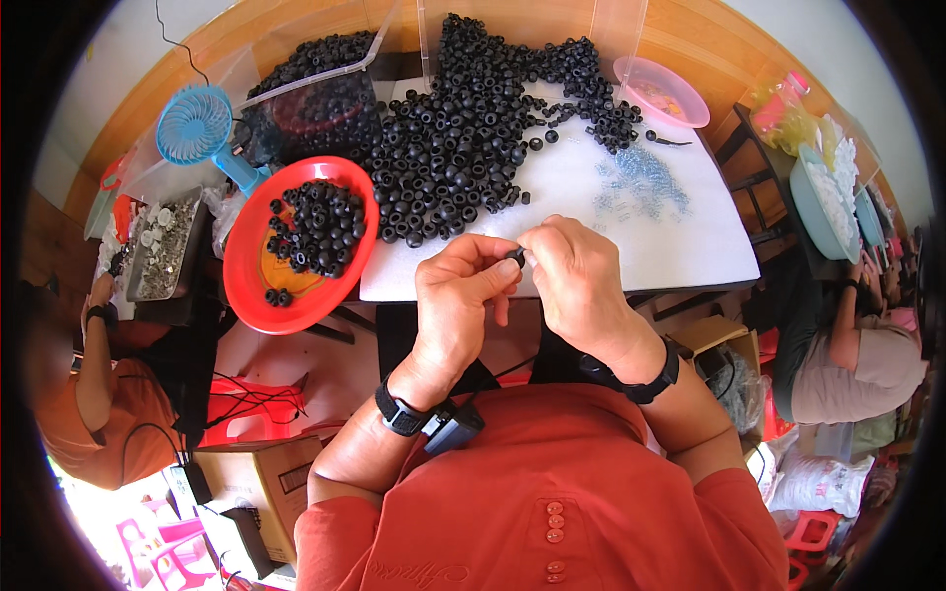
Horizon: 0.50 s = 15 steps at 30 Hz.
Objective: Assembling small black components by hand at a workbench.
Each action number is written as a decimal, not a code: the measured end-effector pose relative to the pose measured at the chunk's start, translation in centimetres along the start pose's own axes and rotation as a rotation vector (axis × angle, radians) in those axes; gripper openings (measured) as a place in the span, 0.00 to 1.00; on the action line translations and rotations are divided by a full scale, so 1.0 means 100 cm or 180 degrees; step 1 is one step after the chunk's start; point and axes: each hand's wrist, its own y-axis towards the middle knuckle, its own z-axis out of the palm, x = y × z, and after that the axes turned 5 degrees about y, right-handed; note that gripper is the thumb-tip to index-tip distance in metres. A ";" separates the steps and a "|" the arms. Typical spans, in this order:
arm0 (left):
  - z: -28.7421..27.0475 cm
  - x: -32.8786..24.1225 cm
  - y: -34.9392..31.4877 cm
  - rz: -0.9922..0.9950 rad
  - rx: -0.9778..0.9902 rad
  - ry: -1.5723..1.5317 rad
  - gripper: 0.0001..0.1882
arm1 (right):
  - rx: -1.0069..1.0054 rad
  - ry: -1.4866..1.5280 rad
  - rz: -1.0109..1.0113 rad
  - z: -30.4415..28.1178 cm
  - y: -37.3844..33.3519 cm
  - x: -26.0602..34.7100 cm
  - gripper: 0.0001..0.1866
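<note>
My left hand (461, 288) pinches a small black round part (515, 256) between thumb and forefinger, just over the table's near edge. My right hand (572, 274) meets it there, thumb and forefinger pressed together at the part's right side; whatever those fingers hold is hidden. Beyond the hands, a large heap of black hollow round parts (443, 148) spreads over the white tabletop (705, 231). To its right lies a scatter of tiny see-through bluish pieces (645, 182). A red bowl (246, 307) at the left contains more black parts.
See-through bins (315, 108) of black parts stand at the back left, beside a blue fan (195, 126). A pink bowl (680, 110) sits at the back right. People work on both sides; a metal tray (166, 251) is at the left, a teal basin (820, 212) at the right.
</note>
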 end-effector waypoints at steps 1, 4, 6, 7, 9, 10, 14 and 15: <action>0.001 0.001 0.000 0.0003 -0.0022 0.0036 0.06 | -0.0013 -0.0005 0.0000 0.003 -0.002 -0.001 0.08; 0.001 0.002 -0.001 0.0045 -0.0052 0.0048 0.05 | -0.0105 0.0967 0.0718 0.010 -0.004 0.001 0.08; 0.002 0.001 -0.003 0.0050 -0.0057 0.0064 0.05 | -0.0444 -0.0409 -0.0064 0.015 -0.003 0.011 0.08; 0.003 0.000 -0.003 0.0045 -0.0065 0.0074 0.05 | -0.0412 -0.0671 -0.0157 0.018 -0.004 0.012 0.09; 0.003 0.000 -0.004 0.0050 -0.0098 0.0087 0.04 | -0.0383 -0.0655 -0.0106 0.018 -0.002 0.014 0.08; 0.003 -0.001 -0.004 0.0058 -0.0136 0.0096 0.04 | -0.0349 -0.0635 -0.0060 0.018 -0.002 0.014 0.08; 0.004 0.001 -0.004 0.0107 -0.0109 0.0116 0.04 | -0.0305 0.0414 0.0498 0.011 -0.003 0.006 0.07; 0.004 0.002 -0.004 0.0101 -0.0104 0.0169 0.04 | -0.0289 0.0559 0.0580 0.011 -0.005 0.005 0.07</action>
